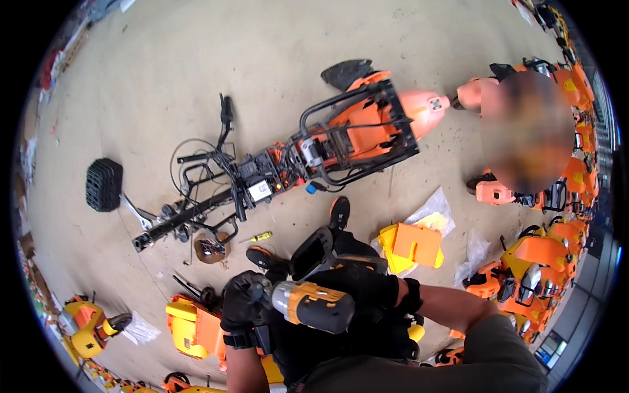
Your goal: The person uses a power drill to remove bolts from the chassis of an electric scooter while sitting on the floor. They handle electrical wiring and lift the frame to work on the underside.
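My left hand (245, 301), in a black glove, is closed at the silver nose of a yellow, grey and black power drill (316, 306) held in front of my body. My right hand (370, 281), also in a black glove, reaches in from the right over my dark clothing; its fingers are hidden. A black rectangular piece (310, 253) with a raised rim sits just beyond the drill, and what supports it is unclear. Ahead of my feet lies a partly stripped orange scooter (373, 134), its black frame and wiring exposed and its handlebar (226, 118) toward the left.
A yellow-handled screwdriver (262, 236) and a small box of hardware (211, 249) lie near my left shoe. A black basket (103, 185) stands far left. Orange and yellow panels (419, 245) rest on plastic wrap at right. Rows of scooters (544, 262) line the right; a blurred patch hides part.
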### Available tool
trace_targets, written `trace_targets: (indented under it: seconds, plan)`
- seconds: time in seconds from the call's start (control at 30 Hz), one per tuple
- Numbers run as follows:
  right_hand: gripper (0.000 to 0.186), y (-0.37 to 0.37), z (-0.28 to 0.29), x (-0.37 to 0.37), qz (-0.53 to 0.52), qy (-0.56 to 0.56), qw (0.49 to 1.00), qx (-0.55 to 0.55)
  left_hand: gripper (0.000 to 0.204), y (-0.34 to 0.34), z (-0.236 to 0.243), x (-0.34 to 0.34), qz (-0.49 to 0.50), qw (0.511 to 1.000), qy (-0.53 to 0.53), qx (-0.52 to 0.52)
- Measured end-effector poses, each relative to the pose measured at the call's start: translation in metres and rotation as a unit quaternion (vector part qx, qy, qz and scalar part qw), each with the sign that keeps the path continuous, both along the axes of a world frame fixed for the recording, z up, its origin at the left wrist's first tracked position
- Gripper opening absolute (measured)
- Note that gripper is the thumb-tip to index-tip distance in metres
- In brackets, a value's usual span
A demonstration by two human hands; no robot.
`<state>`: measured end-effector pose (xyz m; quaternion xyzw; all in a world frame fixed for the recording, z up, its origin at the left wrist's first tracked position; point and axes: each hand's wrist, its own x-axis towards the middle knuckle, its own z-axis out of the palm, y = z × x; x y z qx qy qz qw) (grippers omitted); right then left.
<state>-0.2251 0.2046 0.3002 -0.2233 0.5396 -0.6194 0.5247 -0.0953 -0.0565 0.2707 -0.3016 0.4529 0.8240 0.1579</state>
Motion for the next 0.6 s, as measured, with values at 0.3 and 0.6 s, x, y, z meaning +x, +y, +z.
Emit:
trace_targets:
  seconds: [0.3,0.6]
  plan:
    - [0.048,0.144,0.148,-0.036,-0.039,0.085,0.995,-0.038,0.018,0.085,0.162,-0.097,-0.375,0.921,0.093,-0.055]
    - [0.069,0.200,0.183,-0.039,0.005,0.184,0.982,0.051,0.018,0.131,0.220,-0.132,-0.412,0.905,0.084,-0.066]
